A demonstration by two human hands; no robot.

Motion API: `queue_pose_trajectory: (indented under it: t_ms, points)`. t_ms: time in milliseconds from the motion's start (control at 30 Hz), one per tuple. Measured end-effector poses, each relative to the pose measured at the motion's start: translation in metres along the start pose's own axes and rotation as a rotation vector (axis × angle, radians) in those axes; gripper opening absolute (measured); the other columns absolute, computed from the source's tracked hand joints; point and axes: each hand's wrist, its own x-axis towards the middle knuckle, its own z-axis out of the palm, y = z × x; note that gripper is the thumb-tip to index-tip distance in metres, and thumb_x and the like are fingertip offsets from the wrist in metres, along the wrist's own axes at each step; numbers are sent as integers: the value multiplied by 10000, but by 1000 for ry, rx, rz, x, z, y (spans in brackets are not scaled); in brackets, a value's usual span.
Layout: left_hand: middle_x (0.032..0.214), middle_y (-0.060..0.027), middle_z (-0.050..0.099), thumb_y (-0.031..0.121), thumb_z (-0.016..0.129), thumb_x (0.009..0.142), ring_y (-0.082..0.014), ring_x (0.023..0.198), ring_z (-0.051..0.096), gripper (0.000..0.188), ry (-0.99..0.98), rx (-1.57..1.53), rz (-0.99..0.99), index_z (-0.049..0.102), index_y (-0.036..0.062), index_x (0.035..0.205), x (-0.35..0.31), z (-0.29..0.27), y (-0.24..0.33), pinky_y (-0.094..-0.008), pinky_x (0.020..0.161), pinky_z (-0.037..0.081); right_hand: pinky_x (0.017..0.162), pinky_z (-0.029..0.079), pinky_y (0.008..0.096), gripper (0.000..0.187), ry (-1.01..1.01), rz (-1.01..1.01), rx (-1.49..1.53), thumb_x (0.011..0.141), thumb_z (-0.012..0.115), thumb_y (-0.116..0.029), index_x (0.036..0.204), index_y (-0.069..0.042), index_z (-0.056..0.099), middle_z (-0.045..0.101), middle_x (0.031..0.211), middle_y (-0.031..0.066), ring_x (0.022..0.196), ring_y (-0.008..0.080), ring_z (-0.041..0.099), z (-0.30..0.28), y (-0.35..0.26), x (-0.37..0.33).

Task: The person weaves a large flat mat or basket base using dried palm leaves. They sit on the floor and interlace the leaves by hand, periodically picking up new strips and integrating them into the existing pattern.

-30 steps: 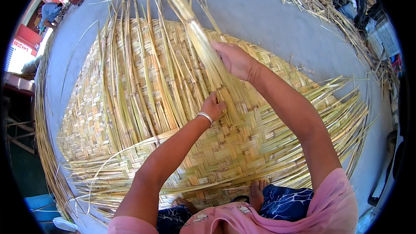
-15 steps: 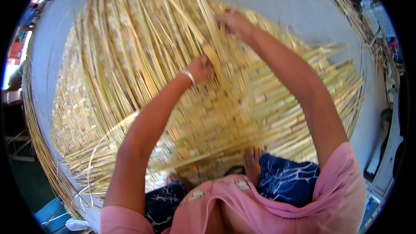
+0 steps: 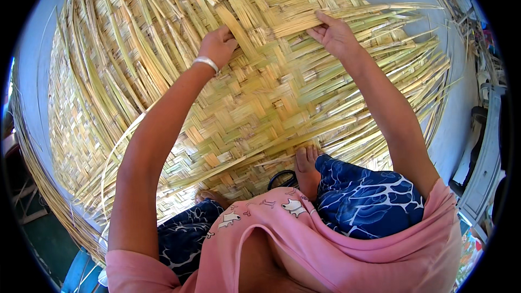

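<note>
A large woven mat of yellow-green flat plant strips spreads under both arms. At its far middle, my left hand, with a pale band at the wrist, is closed round the edge of a folded-back strip. To its right, my right hand pinches a flat strip between thumb and fingers; this strip lies crosswise over the weave, pointing right. Long loose strips run away from me on the left half. Others fan out to the right beyond the weave.
My bare foot rests on the mat's near edge, beside a dark cord loop. Bundles of long thin stalks lie along the left rim. A grey floor surrounds the mat, with clutter at the far right.
My right hand has come nearer and to the right, and a strip now lies crosswise at it. My left hand sits farther left on the folded strip. The view has shifted.
</note>
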Motion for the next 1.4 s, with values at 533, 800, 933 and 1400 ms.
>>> queue_pose_trajectory:
  t_ms: [533,800,933,1400]
  points:
    - [1390,-74,368,339,494,867,-197,1291,322,519,39,1152,368,429,52,1295,-74,31,-9,-398,1061,195,731,560,377,315,172,-326,-438,867,588,-177,1026,43,428,565,981,154,875,253,602,20,12,-22]
    - [1381,-75,384,330,484,872,-201,1291,320,486,1,1188,429,458,60,1275,-70,26,-14,-426,1046,208,859,489,343,310,46,19,-490,920,453,-204,1130,23,468,563,1021,131,942,223,574,38,34,-48]
    - [1372,-73,397,313,496,865,-198,1276,344,478,1,1200,447,463,64,1271,-67,27,-10,-404,1044,218,865,450,313,227,-135,-7,-623,885,457,-126,1060,-26,562,577,1049,66,952,166,559,17,43,-39]
    - [1262,-102,498,248,552,826,-244,1195,437,354,-470,1383,407,559,74,1133,-57,-5,58,-391,983,345,735,480,365,207,-572,-836,-1888,721,564,-83,924,-44,580,606,891,112,880,271,585,36,35,-47]
